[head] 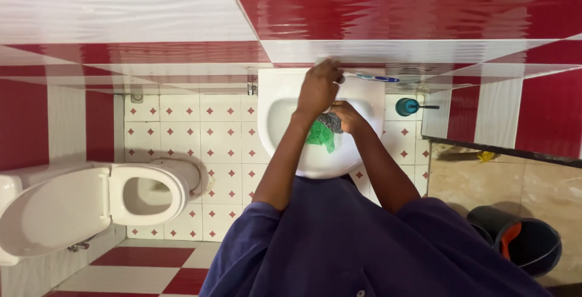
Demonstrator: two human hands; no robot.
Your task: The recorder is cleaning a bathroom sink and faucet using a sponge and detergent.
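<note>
Right hand [347, 117] fingers closed on grey-green scrubber [324, 130] in white sink [315, 163], left hand [317, 87] curled, seemingly at tap

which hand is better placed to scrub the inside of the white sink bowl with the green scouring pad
Probably the right hand: it is down in the white ceramic sink, gripping the green scouring pad with a grey steel scourer. The left hand is up at the sink's back rim, near a toothbrush.

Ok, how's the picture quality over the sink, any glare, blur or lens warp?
Head view: even light and sharp focus. Soft sheen streaks on the glossy red and white wall tiles. Wide-lens warp bends the tile lines. The left hand reaches to the washbasin back rim; the right hand grips a green and grey scrubber, both clear.
</note>
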